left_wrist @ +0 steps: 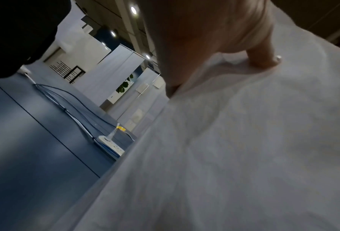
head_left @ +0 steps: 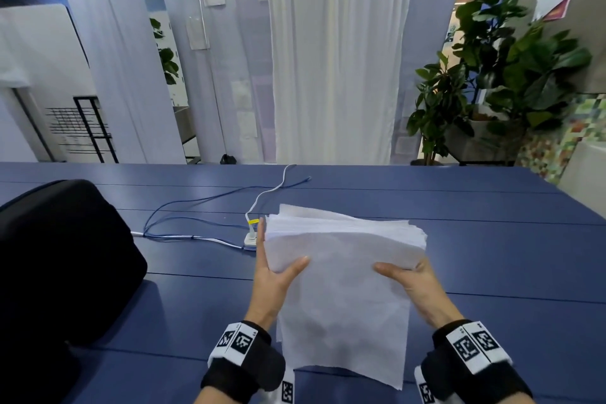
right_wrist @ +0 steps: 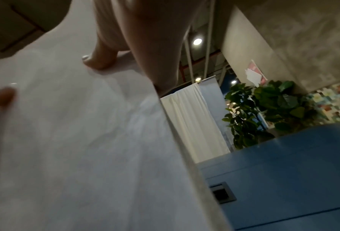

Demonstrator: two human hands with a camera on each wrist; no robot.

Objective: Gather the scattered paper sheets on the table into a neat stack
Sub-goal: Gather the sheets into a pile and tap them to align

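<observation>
- Paper sheets (head_left: 341,275): one thick white bundle, lifted and tilted above the near middle of the worktop (head_left: 492,239). Far ends fan out unevenly; the top sheet hangs low toward the near edge.
- Left hand (head_left: 275,275): grips the bundle's left side, thumb on top, fingers running up along the left edge.
- Right hand (head_left: 410,279): grips the right side, thumb on top, fingers hidden beneath.
- Handling, judged: light overall, but thin and limp; single sheets look soft, almost tissue-like, and droop where unsupported. Sheets likely slide on one another, so a loose hold would let them splay. They should crease and tear easily.
- Where to hold, judged: both long sides near mid-length, as now, then loosen enough to tap one edge square on the worktop.
- Worktop: dark blue, flat, with seam lines running left to right; smooth enough to tap paper against.
- Power strip (head_left: 251,239): white, just beyond the left hand, with blue and white cables (head_left: 183,207) trailing toward the far edge and leftward.
- Black bag (head_left: 59,259): bulky, at the left edge.
- Room: white curtains (head_left: 331,52) beyond the far edge, leafy plants (head_left: 485,75) toward the far right corner, partitions at left.
</observation>
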